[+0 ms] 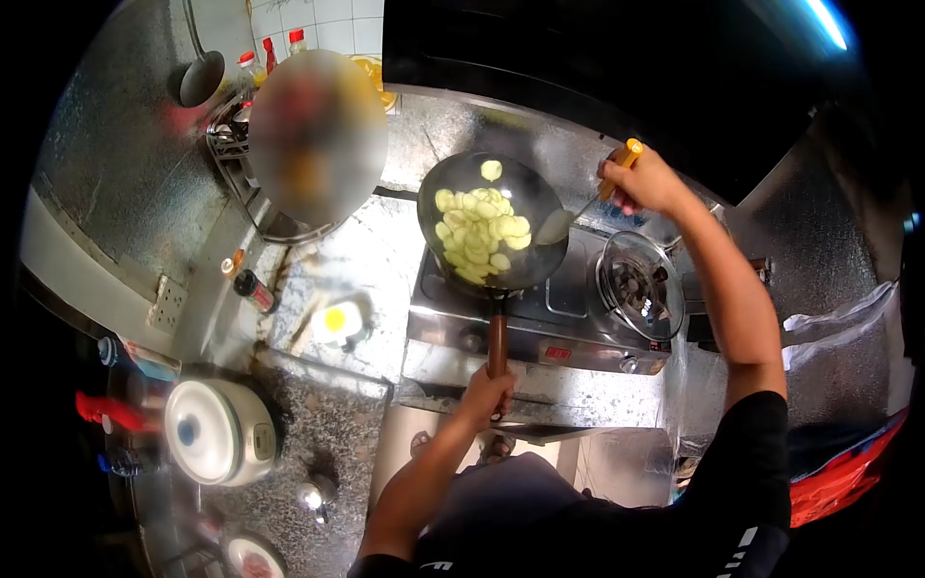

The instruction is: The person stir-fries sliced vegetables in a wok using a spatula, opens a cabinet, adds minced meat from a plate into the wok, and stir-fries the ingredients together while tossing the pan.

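Observation:
My left hand (487, 397) is wrapped round the brown wooden handle (497, 337) of a dark wok (540, 270) over the left side of the gas stove (568, 332). Pale green-yellow slices (479, 226) lie in a heap in the wok, with one slice apart near the far rim. In my right hand (647, 181) is a spatula (556, 227) with a yellow-orange handle. Its metal blade is at the wok's right inner side, beside the slices.
A glass lid (641, 286) sits over the stove's right side. On the left are a dark sauce bottle (254, 291), a white dish with something yellow (337, 322) and a white electric cooker (220, 432). A ladle (201, 77) hangs at the upper left. The dark hood (578, 67) overhangs the back.

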The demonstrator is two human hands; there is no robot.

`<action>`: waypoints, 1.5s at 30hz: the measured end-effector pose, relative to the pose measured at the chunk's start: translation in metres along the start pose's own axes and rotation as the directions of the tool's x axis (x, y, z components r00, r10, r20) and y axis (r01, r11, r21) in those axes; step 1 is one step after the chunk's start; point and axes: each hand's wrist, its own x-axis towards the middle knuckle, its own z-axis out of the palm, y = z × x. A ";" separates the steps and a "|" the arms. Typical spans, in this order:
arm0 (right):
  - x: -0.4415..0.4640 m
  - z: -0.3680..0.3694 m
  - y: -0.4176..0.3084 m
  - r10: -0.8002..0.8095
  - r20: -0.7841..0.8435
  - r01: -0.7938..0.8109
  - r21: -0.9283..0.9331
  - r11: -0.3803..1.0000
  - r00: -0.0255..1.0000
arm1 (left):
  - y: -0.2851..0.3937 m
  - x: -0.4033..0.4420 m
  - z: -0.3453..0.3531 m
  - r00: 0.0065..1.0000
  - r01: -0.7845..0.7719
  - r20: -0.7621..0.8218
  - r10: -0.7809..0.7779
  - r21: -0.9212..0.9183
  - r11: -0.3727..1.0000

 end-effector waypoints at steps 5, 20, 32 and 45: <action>0.028 0.017 0.015 -0.291 0.098 0.300 -0.101 0.949 0.952 | 0.004 -0.002 0.000 1.000 0.017 0.008 -0.017 -0.015 1.000; -0.054 0.016 0.020 -0.534 0.333 0.616 -0.233 0.752 0.777 | 0.004 0.000 0.003 0.995 0.069 -0.069 -0.069 -0.001 0.998; 0.009 0.084 0.062 0.196 0.003 -0.129 0.765 0.632 0.981 | 0.007 -0.001 0.003 0.998 0.048 -0.043 -0.047 0.020 0.999; 0.002 0.100 0.043 -0.113 -0.010 0.103 0.494 0.864 0.994 | 0.007 0.000 0.005 1.000 -0.002 0.000 0.002 -0.023 1.000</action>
